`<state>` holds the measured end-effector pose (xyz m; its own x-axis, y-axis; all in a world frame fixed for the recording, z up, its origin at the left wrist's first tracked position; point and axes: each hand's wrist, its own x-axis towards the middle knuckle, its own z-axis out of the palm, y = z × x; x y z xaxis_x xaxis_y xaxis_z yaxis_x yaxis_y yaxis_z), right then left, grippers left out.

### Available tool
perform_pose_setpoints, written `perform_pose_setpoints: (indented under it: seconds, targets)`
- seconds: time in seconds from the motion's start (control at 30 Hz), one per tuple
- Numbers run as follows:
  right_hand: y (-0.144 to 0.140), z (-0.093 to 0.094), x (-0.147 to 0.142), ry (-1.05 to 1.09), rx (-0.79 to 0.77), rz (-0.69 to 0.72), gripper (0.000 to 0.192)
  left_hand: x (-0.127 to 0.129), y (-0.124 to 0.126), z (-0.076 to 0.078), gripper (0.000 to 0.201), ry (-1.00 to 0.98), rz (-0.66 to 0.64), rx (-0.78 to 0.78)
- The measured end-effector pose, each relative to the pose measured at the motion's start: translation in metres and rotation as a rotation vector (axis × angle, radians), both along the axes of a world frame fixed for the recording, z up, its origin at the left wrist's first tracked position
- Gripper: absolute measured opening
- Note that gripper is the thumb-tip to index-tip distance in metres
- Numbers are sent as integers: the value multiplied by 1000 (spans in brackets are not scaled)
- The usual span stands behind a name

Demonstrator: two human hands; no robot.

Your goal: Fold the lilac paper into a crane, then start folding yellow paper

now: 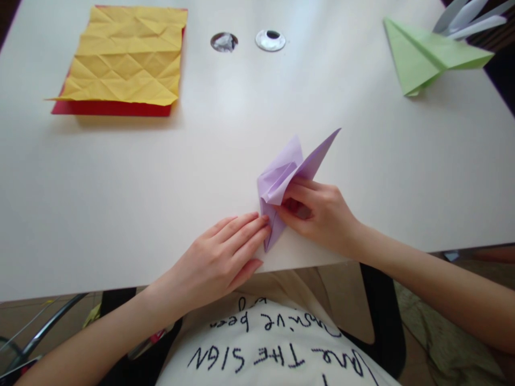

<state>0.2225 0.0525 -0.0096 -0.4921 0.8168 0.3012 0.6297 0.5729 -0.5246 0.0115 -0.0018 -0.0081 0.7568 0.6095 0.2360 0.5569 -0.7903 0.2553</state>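
Note:
A partly folded sheet of purple origami paper (277,174) rests on the white table near its front edge, one pointed flap standing up to the right. My right hand (322,212) pinches the raised flap between thumb and fingers. Flat on the table, my left hand (231,249) has its fingers stretched out, with the fingertips on the lower left edge of the paper's bottom point. Part of the folded paper is hidden behind my right fingers.
Creased yellow paper (129,59) lies on red paper (112,109) at the back left. A round hole (224,42) and a googly eye (270,40) are at the back middle. A folded green paper (430,56) sits back right, beside white strips (469,19).

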Motion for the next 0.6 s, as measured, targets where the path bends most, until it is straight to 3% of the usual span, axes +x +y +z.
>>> perform_pose_setpoints:
  seconds: [0.33,0.6]
  targets:
    - [0,-1,2,7,26,18,6,0,-1,0,39,23,12,0]
    - [1,-2,2,14,42,44,6,-2,-4,0,30,39,-22,110]
